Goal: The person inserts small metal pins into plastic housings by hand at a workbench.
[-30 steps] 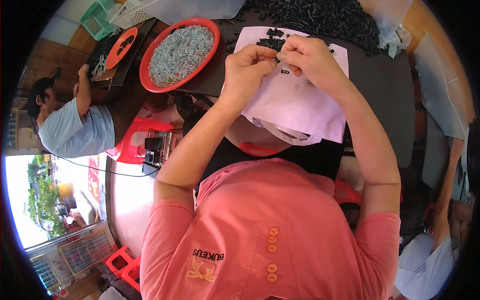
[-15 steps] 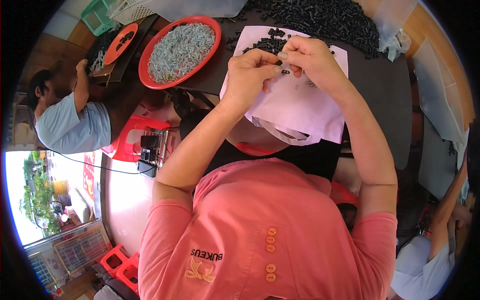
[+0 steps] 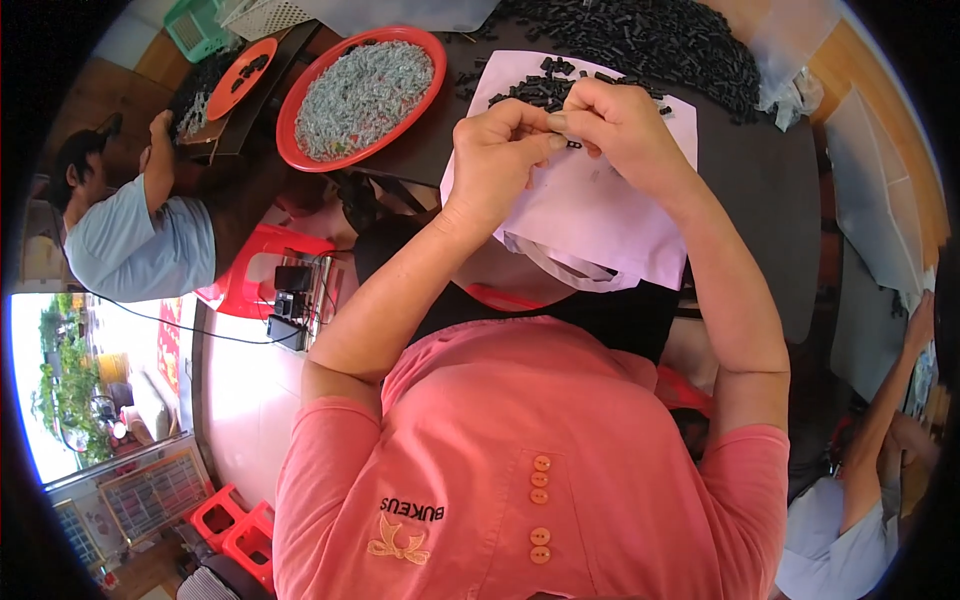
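Note:
Over a pale pink cloth bag (image 3: 590, 215) my two hands meet with closed fingertips. My left hand (image 3: 498, 152) pinches a small black plastic part, mostly covered by the fingers. My right hand (image 3: 622, 128) is pinched against the left one's tips; what it grips is hidden. A bit of black part (image 3: 573, 145) shows just below the fingertips; I cannot tell whether it is held or lies on the bag. Just beyond my hands, several short black plastic parts (image 3: 535, 92) lie loose on the bag's far end.
A big heap of black parts (image 3: 640, 45) covers the back of the dark table (image 3: 765, 200). At left stands a red basin (image 3: 285, 130) full of small clear-grey pieces. A co-worker (image 3: 150, 230) sits at far left by an orange tray (image 3: 225, 100); another person (image 3: 840, 530) is at lower right.
My hands stay together, with the fingertips drawn slightly closer and covering more of the black part. At the right, the other person's arm has shifted.

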A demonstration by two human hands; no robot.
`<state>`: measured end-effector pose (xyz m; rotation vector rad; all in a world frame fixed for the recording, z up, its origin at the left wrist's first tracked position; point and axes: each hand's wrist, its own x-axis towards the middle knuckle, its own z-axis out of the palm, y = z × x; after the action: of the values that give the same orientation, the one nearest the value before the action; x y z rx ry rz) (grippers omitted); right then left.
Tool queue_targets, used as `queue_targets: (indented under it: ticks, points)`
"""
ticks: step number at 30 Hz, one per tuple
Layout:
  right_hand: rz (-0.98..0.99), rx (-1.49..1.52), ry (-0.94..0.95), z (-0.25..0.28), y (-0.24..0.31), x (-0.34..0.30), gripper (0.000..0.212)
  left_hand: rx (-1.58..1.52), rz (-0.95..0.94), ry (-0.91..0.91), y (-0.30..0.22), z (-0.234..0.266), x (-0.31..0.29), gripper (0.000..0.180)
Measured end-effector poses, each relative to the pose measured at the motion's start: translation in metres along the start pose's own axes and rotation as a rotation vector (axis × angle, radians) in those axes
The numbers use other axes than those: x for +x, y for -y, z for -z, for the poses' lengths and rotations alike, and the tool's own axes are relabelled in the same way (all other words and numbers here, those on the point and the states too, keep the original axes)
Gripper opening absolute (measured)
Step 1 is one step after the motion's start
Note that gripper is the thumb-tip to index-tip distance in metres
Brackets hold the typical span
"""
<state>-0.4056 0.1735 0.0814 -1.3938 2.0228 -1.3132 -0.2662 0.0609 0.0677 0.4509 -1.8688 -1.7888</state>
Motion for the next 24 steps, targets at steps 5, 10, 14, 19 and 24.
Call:
queue_targets:
  ticks: [5, 10, 14, 19, 24]
  points:
    - [-0.025, 0.192, -0.001, 0.002, 0.003, 0.002, 0.019, -0.119, 0.039, 0.015, 0.0, 0.009, 0.004, 0.011]
    - [0.394, -0.55, -0.176, 0.012, -0.005, 0.002, 0.01, -0.239, 0.093, 0.002, 0.005, 0.023, 0.007, 0.013]
    - [0.398, -0.787, -0.005, -0.003, -0.003, -0.001, 0.006, -0.33, 0.094, -0.019, 0.007, 0.025, 0.005, 0.014]
    - [0.401, -0.893, 0.015, -0.009, -0.01, -0.001, 0.007, -0.299, 0.092, 0.026, 0.01, 0.028, 0.003, 0.017]
    - [0.157, -0.232, -0.009, -0.004, -0.005, 0.003, 0.009, -0.251, 0.121, 0.045, 0.008, 0.028, 0.003, 0.018]
